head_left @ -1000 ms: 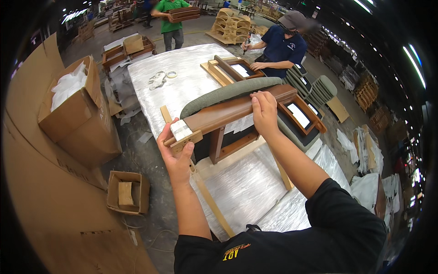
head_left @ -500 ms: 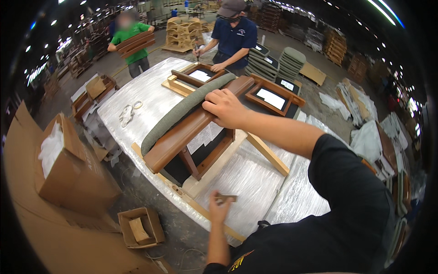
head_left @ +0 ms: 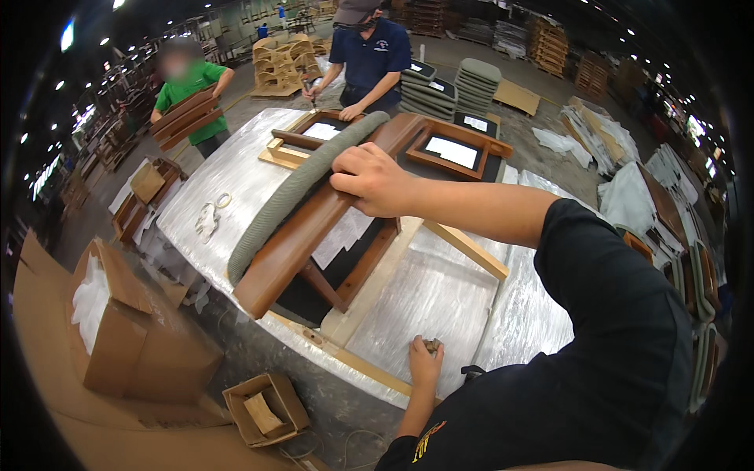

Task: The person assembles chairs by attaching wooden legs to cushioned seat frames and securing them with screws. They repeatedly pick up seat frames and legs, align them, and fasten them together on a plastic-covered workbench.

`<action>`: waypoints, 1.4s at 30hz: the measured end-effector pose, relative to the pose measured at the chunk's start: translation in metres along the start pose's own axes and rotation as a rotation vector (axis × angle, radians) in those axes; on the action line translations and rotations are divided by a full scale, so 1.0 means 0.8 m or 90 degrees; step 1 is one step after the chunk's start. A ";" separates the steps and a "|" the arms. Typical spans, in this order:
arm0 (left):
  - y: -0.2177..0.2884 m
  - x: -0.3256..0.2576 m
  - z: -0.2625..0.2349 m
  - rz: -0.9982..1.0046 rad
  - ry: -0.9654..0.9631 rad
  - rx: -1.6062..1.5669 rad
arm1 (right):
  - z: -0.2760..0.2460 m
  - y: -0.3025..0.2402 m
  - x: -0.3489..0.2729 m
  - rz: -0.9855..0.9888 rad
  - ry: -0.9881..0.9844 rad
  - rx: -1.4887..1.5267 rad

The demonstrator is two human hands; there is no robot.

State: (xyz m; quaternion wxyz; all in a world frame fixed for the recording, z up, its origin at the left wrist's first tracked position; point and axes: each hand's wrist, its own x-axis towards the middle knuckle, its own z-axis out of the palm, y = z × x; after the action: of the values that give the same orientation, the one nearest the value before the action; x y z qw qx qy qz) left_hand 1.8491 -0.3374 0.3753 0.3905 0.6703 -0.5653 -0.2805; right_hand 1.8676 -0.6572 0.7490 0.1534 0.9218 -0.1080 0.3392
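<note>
A brown wooden chair frame (head_left: 306,235) with a grey-green padded strip (head_left: 294,192) along its top lies tilted on a table wrapped in shiny plastic (head_left: 236,169). My right hand (head_left: 373,179) rests on the frame's upper rail, fingers curled over it. My left hand (head_left: 424,365) is low at the near table edge, closed on a small brown block (head_left: 430,345). Pale wooden slats (head_left: 467,250) lie on the table under the frame.
A person in a dark blue shirt (head_left: 369,59) works at the table's far end on framed panels (head_left: 452,149). Another in green (head_left: 188,102) carries wooden parts. Cardboard boxes (head_left: 126,330) stand on the floor at left, and stacked cushions (head_left: 475,82) behind.
My left hand came off the end of the rail with the small block and dropped to the near table edge. My view swung left; my right hand stays on the rail.
</note>
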 end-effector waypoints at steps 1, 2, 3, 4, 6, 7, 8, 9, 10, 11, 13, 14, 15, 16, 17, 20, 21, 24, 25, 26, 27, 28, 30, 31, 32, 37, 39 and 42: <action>-0.001 -0.001 0.000 -0.012 -0.002 -0.019 | 0.000 -0.003 0.004 -0.002 0.014 0.013; -0.002 -0.003 -0.001 -0.014 -0.004 -0.024 | -0.001 -0.006 0.009 0.018 0.020 0.007; -0.002 -0.003 -0.002 0.011 0.004 -0.026 | -0.004 -0.006 0.015 0.028 0.017 -0.016; -0.002 -0.002 -0.003 -0.017 -0.008 -0.034 | -0.008 -0.006 0.021 0.060 0.033 -0.024; -0.001 0.002 -0.002 -0.024 -0.048 -0.035 | -0.018 0.002 0.038 0.085 0.159 -0.003; 0.001 0.003 0.001 -0.023 -0.050 -0.046 | -0.029 0.008 0.044 0.126 0.198 0.012; 0.003 0.003 0.002 -0.048 -0.066 -0.038 | -0.041 0.014 0.051 0.176 0.216 -0.009; 0.003 0.003 0.005 -0.091 -0.084 -0.009 | -0.055 0.018 0.057 0.230 0.219 -0.008; 0.004 0.002 0.006 -0.079 -0.099 -0.017 | -0.073 0.020 0.060 0.277 0.255 0.010; 0.004 0.003 0.008 -0.089 -0.114 -0.008 | -0.093 0.025 0.066 0.308 0.275 0.003; 0.011 0.005 0.003 -0.054 -0.070 0.016 | -0.147 0.026 0.055 0.254 0.365 -0.017; 0.016 0.005 -0.009 -0.040 -0.072 0.047 | -0.176 0.025 0.051 0.242 0.387 -0.019; 0.025 0.010 -0.023 -0.032 -0.075 0.079 | -0.205 0.018 0.041 0.233 0.392 -0.061; 0.041 0.021 -0.034 -0.027 -0.073 0.040 | -0.238 0.013 0.023 0.218 0.389 -0.111; 0.063 0.033 -0.046 -0.023 -0.071 0.001 | -0.269 0.006 0.008 0.197 0.408 -0.156; 0.134 0.060 -0.121 -0.078 -0.123 -0.366 | -0.350 -0.024 -0.041 0.185 0.407 -0.271; 0.160 0.069 -0.145 -0.119 -0.193 -0.535 | -0.372 -0.038 -0.060 0.198 0.392 -0.303; 0.248 0.085 -0.150 -0.112 -0.449 -0.741 | -0.438 -0.075 -0.117 0.232 0.332 -0.341; 0.272 0.084 -0.146 -0.133 -0.507 -0.747 | -0.460 -0.089 -0.138 0.261 0.271 -0.378; 0.294 0.074 -0.132 -0.235 -0.544 -0.759 | -0.481 -0.103 -0.158 0.273 0.238 -0.412; 0.316 0.061 -0.110 -0.195 -0.542 -0.657 | -0.503 -0.116 -0.178 0.292 0.192 -0.440; 0.334 0.048 -0.092 -0.153 -0.531 -0.563 | -0.525 -0.130 -0.197 0.314 0.148 -0.466; 0.370 0.023 -0.059 -0.132 -0.577 -0.565 | -0.570 -0.157 -0.236 0.329 0.098 -0.515; 0.388 0.014 -0.044 -0.200 -0.662 -0.654 | -0.594 -0.171 -0.253 0.357 0.074 -0.548; 0.408 0.006 -0.030 -0.278 -0.720 -0.724 | -0.617 -0.184 -0.268 0.383 0.050 -0.575; 0.527 -0.033 0.033 -0.098 -0.705 -0.657 | -0.752 -0.250 -0.353 0.486 0.062 -0.750; 0.578 -0.050 0.050 -0.025 -0.682 -0.629 | -0.809 -0.270 -0.398 0.526 0.072 -0.804; 0.670 -0.083 0.088 -0.045 -0.573 -0.577 | -0.877 -0.287 -0.480 0.610 0.156 -0.827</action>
State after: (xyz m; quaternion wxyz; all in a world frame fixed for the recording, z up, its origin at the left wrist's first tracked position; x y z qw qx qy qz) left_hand 1.4895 -0.3171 0.7837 0.3498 0.2737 -0.4769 -0.7585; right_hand 1.2352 -0.1572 0.9554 0.5062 0.4589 -0.6483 0.3360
